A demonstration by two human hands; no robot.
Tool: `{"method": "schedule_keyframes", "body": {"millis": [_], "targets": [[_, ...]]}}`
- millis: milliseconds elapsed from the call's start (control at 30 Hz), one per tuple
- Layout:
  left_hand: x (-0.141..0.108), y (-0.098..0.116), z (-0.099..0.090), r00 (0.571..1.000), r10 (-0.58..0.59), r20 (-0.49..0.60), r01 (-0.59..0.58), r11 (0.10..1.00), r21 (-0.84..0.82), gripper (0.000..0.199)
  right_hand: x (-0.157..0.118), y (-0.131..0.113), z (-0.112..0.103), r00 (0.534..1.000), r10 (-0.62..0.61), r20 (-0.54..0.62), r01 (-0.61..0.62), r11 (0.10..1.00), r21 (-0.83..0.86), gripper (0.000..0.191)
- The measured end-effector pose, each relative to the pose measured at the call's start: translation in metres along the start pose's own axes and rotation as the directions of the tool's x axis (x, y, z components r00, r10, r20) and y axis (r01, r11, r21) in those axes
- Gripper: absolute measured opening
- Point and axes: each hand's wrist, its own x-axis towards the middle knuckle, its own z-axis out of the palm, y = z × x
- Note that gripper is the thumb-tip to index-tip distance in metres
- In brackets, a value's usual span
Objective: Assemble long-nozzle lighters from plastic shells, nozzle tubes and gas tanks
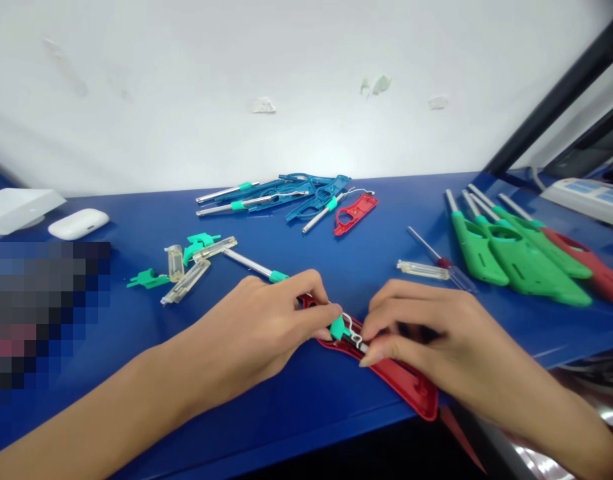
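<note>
An open red lighter shell half (406,383) lies slantwise at the table's front edge, its wide end sticking out over the edge. My left hand (266,320) bends over its narrow end, thumb and fingers closed on a green trigger (339,328). From beneath that hand a silver lighter tube (251,263) with a green collar points to the upper left. My right hand (436,323) pinches the end of a small black and white igniter (355,339) beside the trigger. A curled white wire (349,321) runs there. The fingers partly hide the shell's inside.
Blue shell parts (316,200) and tubes lie at the back, near a small red shell piece (356,215). Clear fuel tanks (186,283) and green triggers (149,279) lie left. At right are a screwdriver (444,263), another tank (422,269) and green lighters (521,260).
</note>
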Motion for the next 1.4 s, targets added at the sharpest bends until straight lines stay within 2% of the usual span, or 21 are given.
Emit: {"method": "schedule_keyframes", "body": {"millis": [200,333,500,600,667,767,867,1067,1200,1400], "targets": [[-0.003,0.002,0.0,0.999,-0.024,0.044,0.021,0.997,0.078,0.036,0.003,0.007,-0.004,0.985,-0.166,0.051,0.164,0.985,0.046,0.007],[-0.002,0.001,0.002,1.0,-0.007,0.011,0.006,0.996,0.09,0.041,0.005,0.009,-0.002,0.978,-0.2,0.061,0.195,0.978,0.081,0.011],[-0.003,0.002,0.001,1.0,0.02,-0.013,-0.019,0.991,0.134,0.042,0.006,0.01,0.0,0.983,-0.173,0.059,0.168,0.982,0.086,0.012],[-0.003,0.001,0.0,0.994,0.053,-0.092,-0.044,0.994,0.101,0.026,0.005,0.011,0.0,0.986,-0.155,0.064,0.149,0.985,0.085,0.012],[-0.004,0.001,0.0,0.99,0.067,-0.123,-0.059,0.996,0.071,0.023,0.005,0.012,0.0,0.987,-0.149,0.068,0.142,0.986,0.088,0.013],[-0.005,0.002,0.002,0.996,0.044,-0.073,-0.037,0.994,0.102,0.025,0.005,0.012,0.0,0.989,-0.138,0.061,0.132,0.987,0.091,0.013],[-0.005,0.005,0.005,1.0,0.013,-0.013,-0.011,0.984,0.178,0.036,0.005,0.012,0.0,0.991,-0.119,0.057,0.114,0.989,0.09,0.013],[-0.003,0.009,0.005,0.997,0.054,0.054,-0.067,0.961,0.267,0.045,0.004,0.01,0.001,0.995,-0.074,0.073,0.067,0.994,0.091,0.014],[-0.003,0.017,0.004,0.996,-0.022,0.082,0.0,0.964,0.265,0.042,0.007,0.008,0.002,0.996,-0.036,0.076,0.03,0.997,0.076,0.014],[-0.002,0.029,0.001,0.985,-0.164,0.059,0.161,0.986,0.051,0.026,0.007,0.008,0.001,0.996,0.003,0.092,-0.009,0.998,0.065,0.013]]}}
